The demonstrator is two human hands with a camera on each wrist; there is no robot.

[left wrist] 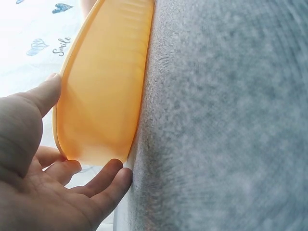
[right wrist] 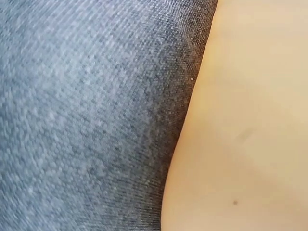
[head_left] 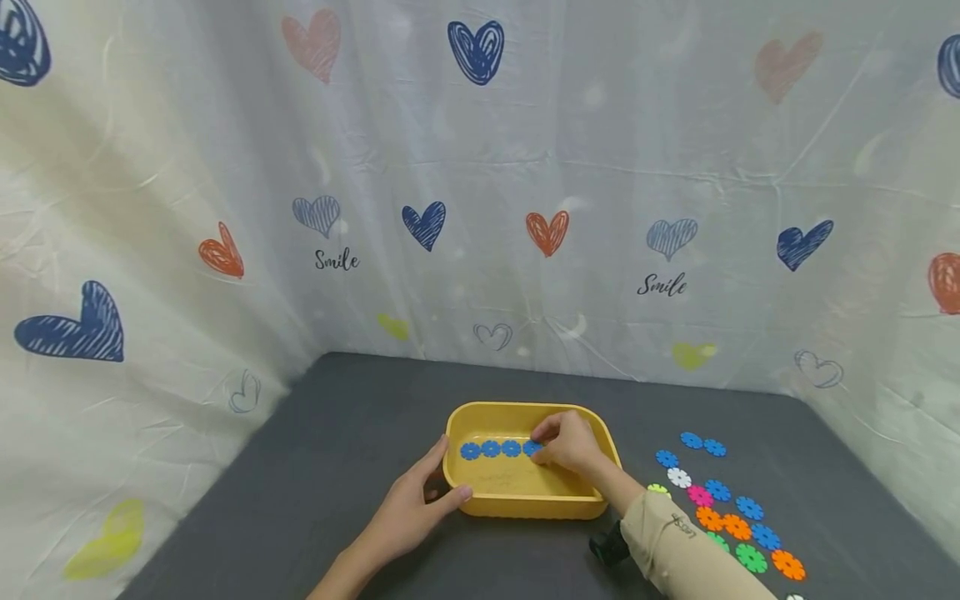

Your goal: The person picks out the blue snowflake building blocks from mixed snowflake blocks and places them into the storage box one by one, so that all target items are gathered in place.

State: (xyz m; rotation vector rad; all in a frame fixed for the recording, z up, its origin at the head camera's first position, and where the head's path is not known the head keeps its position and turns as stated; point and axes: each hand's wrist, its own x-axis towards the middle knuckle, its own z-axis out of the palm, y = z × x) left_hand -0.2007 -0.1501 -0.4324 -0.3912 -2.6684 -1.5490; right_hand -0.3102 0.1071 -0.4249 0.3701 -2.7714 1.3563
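Observation:
A yellow plastic basin (head_left: 525,506) stands on the dark cloth. My left hand (head_left: 416,504) grips its left end, thumb at the front corner and fingers along the side. In the left wrist view the left hand (left wrist: 53,159) has its thumb on the rim and its fingertips at the lower edge of the basin wall (left wrist: 103,86). Inside, blue notched discs (head_left: 491,449) lie in a row. My right hand (head_left: 573,443) reaches in over the right side and pinches the rightmost blue disc (head_left: 532,447), partly hidden by the fingers. The right wrist view does not show the hand's fingers.
Right of the basin, several loose discs lie on the cloth, among them blue (head_left: 717,490), white (head_left: 678,477), pink (head_left: 701,496), orange (head_left: 788,565) and green (head_left: 752,558) ones. A dark object (head_left: 609,546) sits by the right sleeve (head_left: 678,542). A heart-patterned curtain (head_left: 480,167) hangs behind.

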